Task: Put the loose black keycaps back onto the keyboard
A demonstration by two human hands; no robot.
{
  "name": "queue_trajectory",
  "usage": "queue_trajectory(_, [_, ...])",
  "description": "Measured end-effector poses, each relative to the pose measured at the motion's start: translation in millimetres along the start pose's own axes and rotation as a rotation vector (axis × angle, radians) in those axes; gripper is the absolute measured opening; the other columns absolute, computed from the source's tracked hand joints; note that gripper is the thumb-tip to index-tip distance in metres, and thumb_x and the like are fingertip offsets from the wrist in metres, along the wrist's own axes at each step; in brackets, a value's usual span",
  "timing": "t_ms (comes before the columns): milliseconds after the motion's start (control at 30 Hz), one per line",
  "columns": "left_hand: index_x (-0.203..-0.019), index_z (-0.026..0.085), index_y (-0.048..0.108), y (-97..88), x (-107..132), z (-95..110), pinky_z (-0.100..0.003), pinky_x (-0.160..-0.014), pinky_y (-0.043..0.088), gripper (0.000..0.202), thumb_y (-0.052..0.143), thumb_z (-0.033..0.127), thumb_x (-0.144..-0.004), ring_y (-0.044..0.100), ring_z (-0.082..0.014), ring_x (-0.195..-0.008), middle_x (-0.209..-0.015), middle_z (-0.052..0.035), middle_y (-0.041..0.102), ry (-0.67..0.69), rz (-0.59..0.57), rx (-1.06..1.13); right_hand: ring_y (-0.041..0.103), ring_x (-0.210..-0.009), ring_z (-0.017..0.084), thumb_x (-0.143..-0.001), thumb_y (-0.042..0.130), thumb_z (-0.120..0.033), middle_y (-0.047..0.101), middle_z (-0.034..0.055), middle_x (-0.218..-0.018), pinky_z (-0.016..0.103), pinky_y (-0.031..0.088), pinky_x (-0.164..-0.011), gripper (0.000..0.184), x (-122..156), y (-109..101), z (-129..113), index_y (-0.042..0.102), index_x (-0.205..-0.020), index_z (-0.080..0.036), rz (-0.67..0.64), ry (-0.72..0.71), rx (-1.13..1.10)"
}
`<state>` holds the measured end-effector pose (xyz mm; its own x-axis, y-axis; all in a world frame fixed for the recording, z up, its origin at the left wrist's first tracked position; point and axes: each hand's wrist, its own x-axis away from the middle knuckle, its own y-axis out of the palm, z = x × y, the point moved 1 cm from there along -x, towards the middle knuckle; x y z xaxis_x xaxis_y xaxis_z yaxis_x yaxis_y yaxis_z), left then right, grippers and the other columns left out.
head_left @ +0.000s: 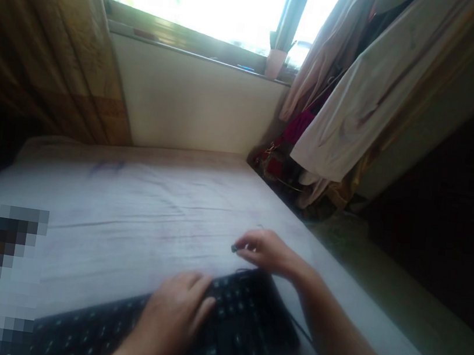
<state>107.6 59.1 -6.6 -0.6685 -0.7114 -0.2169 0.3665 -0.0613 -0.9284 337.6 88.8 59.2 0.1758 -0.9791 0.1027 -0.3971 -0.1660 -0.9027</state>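
Observation:
A black computer keyboard [237,330] lies slanted across the near part of the bed. My left hand [176,310] holds it from above near the middle, the fingers curled at its far edge and the thumb over the keys. Just beyond the keyboard's far right corner, my right hand [264,249] pinches a small dark cable plug [234,248] between thumb and fingertips; its exact shape is blurred. Part of a thin dark cable [301,329] shows beside the keyboard's right edge, under my right forearm.
Wrinkled pale sheet covers the bed [149,206]. Behind it are a wall [195,101] and a bright window with a small pot [275,63] on its sill. Clothes [352,111] hang at the right, and a curtain [74,49] at the left. The lower left is pixelated.

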Motion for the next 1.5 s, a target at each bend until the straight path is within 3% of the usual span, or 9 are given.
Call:
queue_trajectory(100, [-0.128, 0.019, 0.058, 2.0, 1, 1, -0.044, -0.087, 0.056, 0.035, 0.052, 0.026, -0.094, 0.065, -0.0278, -0.103, -0.119, -0.0111, 0.067, 0.046, 0.045, -0.052, 0.069, -0.083, 0.017, -0.082, 0.064, -0.017, 0.077, 0.0048, -0.091, 0.024, 0.048, -0.077, 0.020, 30, 1, -10, 0.078, -0.096, -0.020, -0.066, -0.101, 0.053])
queue_trajectory(200, [-0.134, 0.021, 0.054, 2.8, 1, 5, -0.044, -0.089, 0.055, 0.042, 0.053, 0.025, -0.093, 0.064, -0.0281, -0.106, -0.124, -0.0109, 0.065, 0.093, 0.111, -0.078, 0.068, -0.083, 0.017, -0.083, 0.063, -0.015, 0.076, 0.0055, -0.094, 0.023, 0.047, -0.075, 0.021, 40, 4, -17, 0.079, -0.095, -0.021, -0.082, -0.108, 0.133])
queue_trajectory(633, [-0.139, 0.029, 0.050, 8.1, -1, 21, -0.051, -0.093, 0.050, 0.051, 0.061, 0.033, -0.090, 0.059, -0.0326, -0.113, -0.128, -0.0122, 0.060, 0.093, 0.046, -0.097, 0.066, -0.072, 0.017, -0.088, 0.055, -0.020, 0.074, 0.0071, -0.089, 0.024, 0.041, -0.061, 0.023, 38, 15, -29, 0.078, -0.084, -0.020, -0.096, -0.117, 0.371])
queue_trajectory(1133, [-0.138, 0.025, 0.052, 5.4, -4, 25, -0.052, -0.092, 0.051, 0.049, 0.060, 0.031, -0.090, 0.060, -0.0329, -0.112, -0.128, -0.0141, 0.060, 0.092, 0.008, -0.125, 0.066, -0.075, 0.016, -0.093, 0.053, -0.021, 0.073, 0.0047, -0.093, 0.024, 0.041, -0.063, 0.024, 42, 24, -23, 0.076, -0.088, -0.021, -0.048, -0.169, 0.328])
queue_trajectory(1300, [-0.138, 0.025, 0.052, 3.0, -8, 28, -0.052, -0.092, 0.050, 0.049, 0.060, 0.030, -0.090, 0.060, -0.0336, -0.111, -0.128, -0.0148, 0.060, 0.079, -0.037, -0.127, 0.066, -0.081, 0.017, -0.092, 0.054, -0.015, 0.072, 0.0054, -0.096, 0.025, 0.047, -0.071, 0.022, 53, 36, -11, 0.070, -0.107, -0.020, 0.088, -0.223, 0.285])
queue_trajectory(1400, [-0.139, 0.026, 0.051, 3.2, -8, 29, -0.052, -0.094, 0.049, 0.048, 0.058, 0.030, -0.092, 0.058, -0.0336, -0.113, -0.130, -0.0139, 0.059, 0.066, -0.050, -0.110, 0.065, -0.092, 0.019, -0.091, 0.057, -0.014, 0.071, 0.0057, -0.105, 0.028, 0.049, -0.081, 0.022, 60, 47, -4, 0.070, -0.107, -0.021, 0.181, -0.287, 0.256])
queue_trajectory(1500, [-0.138, 0.028, 0.052, 3.2, -9, 30, -0.053, -0.093, 0.049, 0.046, 0.057, 0.031, -0.092, 0.058, -0.0340, -0.113, -0.129, -0.0130, 0.059, 0.058, -0.075, -0.095, 0.064, -0.091, 0.022, -0.090, 0.060, -0.016, 0.072, 0.0076, -0.103, 0.034, 0.050, -0.081, 0.019, 63, 55, -4, 0.071, -0.104, -0.020, 0.242, -0.302, 0.319])
